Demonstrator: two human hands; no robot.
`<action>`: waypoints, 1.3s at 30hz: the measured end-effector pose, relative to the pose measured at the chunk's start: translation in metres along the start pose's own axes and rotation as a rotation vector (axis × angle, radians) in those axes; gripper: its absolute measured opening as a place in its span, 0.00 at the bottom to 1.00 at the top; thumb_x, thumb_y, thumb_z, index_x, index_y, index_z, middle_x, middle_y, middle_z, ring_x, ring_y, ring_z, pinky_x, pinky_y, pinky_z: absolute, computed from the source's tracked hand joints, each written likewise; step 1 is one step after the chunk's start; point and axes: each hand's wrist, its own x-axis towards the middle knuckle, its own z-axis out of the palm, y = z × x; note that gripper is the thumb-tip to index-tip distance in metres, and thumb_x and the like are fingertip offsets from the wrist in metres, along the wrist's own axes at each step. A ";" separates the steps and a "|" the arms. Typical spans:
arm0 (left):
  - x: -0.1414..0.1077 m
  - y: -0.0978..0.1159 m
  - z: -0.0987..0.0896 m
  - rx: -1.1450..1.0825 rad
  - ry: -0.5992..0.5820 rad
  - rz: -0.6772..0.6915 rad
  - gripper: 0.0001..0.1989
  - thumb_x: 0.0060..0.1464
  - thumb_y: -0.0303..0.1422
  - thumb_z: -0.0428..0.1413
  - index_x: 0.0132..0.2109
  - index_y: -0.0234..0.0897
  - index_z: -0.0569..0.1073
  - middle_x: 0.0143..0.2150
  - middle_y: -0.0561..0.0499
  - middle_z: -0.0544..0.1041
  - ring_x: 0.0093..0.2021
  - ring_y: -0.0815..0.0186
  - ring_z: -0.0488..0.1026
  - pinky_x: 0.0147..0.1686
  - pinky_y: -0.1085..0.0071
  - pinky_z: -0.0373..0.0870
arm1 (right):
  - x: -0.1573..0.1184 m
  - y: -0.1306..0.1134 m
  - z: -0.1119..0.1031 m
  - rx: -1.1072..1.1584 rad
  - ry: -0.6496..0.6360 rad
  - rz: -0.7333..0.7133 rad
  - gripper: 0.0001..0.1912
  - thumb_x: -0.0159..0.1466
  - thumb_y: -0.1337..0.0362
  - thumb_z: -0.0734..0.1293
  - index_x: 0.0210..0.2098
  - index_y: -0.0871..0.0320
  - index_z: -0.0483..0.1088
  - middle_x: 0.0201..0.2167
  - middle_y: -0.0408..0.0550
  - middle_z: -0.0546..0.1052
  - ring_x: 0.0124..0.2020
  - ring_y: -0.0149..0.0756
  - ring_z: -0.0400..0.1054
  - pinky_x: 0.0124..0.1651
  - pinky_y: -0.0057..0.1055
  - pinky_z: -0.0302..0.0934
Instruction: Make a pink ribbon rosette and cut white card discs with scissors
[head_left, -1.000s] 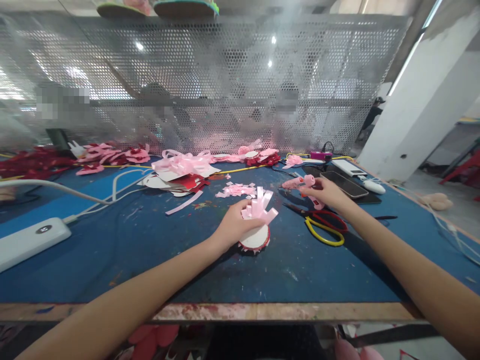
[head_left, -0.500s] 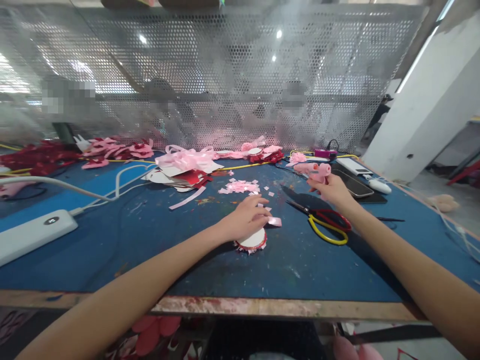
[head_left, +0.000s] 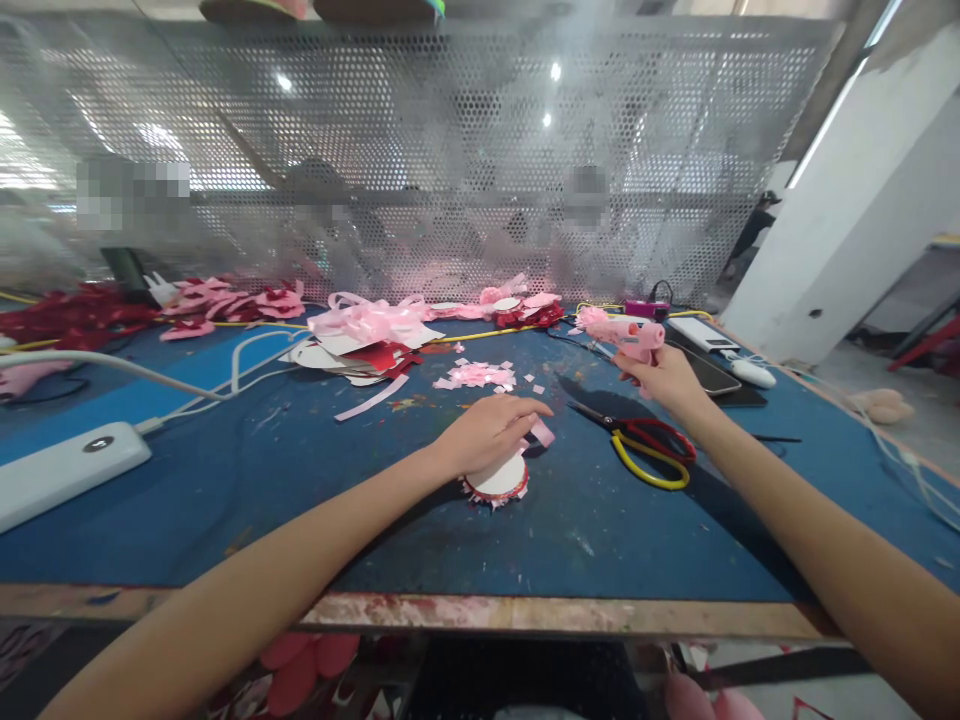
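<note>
My right hand is wrapped round the handle of a pink glue gun, held above the table with its nozzle to the left. My left hand rests over a round white disc with a red rim and pink fringe, lying on the blue table. The fingers close on a short pink ribbon that sticks out at their right; the fingertips partly hide it. Beyond this hand lies a heap of cut pink ribbon pieces. Scissors with red and yellow handles lie below the right hand.
White and red cut shapes lie under a pile of pink ribbon at the back. A white power strip is at the left. A phone and a white power bank lie at the right. A perforated metal screen stands behind.
The glue gun has tilted slightly and shifted a little to the right. My left fingers have stretched further right over the ribbon, which now stands at a steeper angle.
</note>
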 end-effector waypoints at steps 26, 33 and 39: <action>-0.001 -0.009 -0.026 -1.090 0.331 -0.583 0.15 0.50 0.31 0.55 0.45 0.29 0.70 0.33 0.44 0.75 0.22 0.75 0.62 0.17 0.80 0.53 | -0.014 -0.015 0.005 0.007 -0.025 -0.033 0.15 0.52 0.54 0.67 0.28 0.62 0.70 0.21 0.49 0.74 0.23 0.35 0.66 0.25 0.30 0.59; -0.002 -0.013 -0.022 -1.057 0.364 -0.648 0.19 0.46 0.16 0.55 0.45 0.32 0.61 0.40 0.39 0.77 0.37 0.68 0.76 0.36 0.76 0.70 | -0.019 -0.018 0.009 0.016 -0.039 -0.062 0.17 0.53 0.54 0.66 0.32 0.63 0.71 0.22 0.49 0.74 0.24 0.37 0.68 0.27 0.31 0.61; -0.003 -0.020 -0.023 -0.859 0.320 -0.532 0.06 0.51 0.28 0.58 0.34 0.31 0.68 0.34 0.43 0.77 0.26 0.73 0.74 0.23 0.81 0.68 | -0.022 -0.023 0.009 0.026 -0.017 -0.083 0.17 0.53 0.53 0.66 0.32 0.63 0.71 0.22 0.48 0.74 0.24 0.37 0.67 0.27 0.32 0.60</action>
